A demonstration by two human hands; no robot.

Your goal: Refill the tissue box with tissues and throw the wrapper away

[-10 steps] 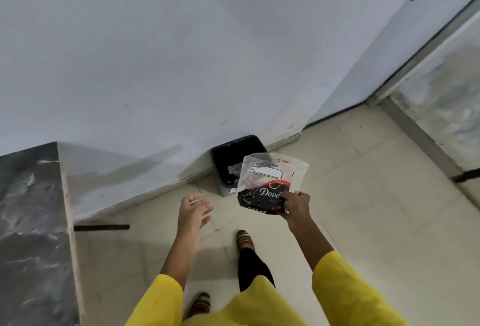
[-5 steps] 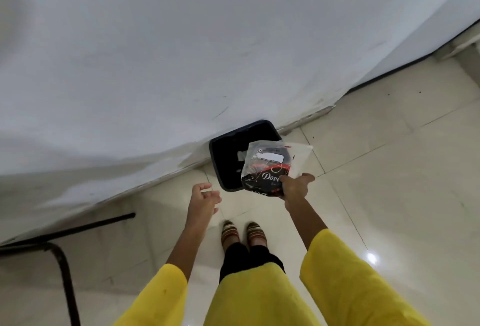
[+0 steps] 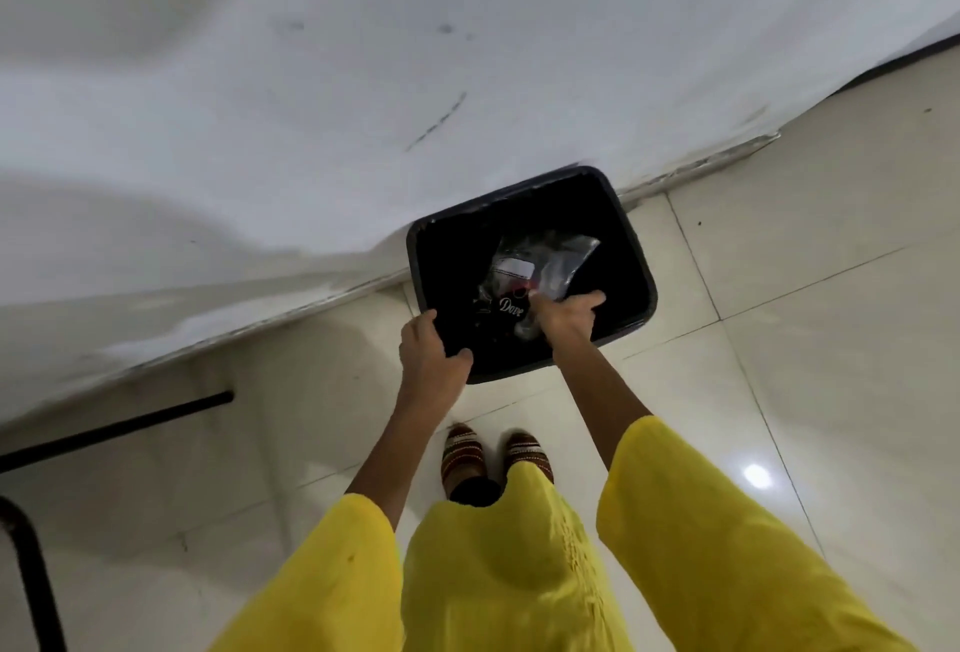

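At 1 bin (image 3: 447,262): L hand (image 3: 431,355) on it, R hand (image 3: 569,321) w/ 1 wrapper (image 3: 540,262)

One head-worn camera looks steeply down over the person's own body to the floor (image 3: 805,339). The bin (image 3: 447,256) lies close below, mid-frame, against the far wall (image 3: 363,80), whose base bows under the wide lens.

Right hand (image 3: 563,316) holds wrapper (image 3: 540,262) inside bin (image 3: 447,267); left hand (image 3: 428,355) seemingly grips its rim.
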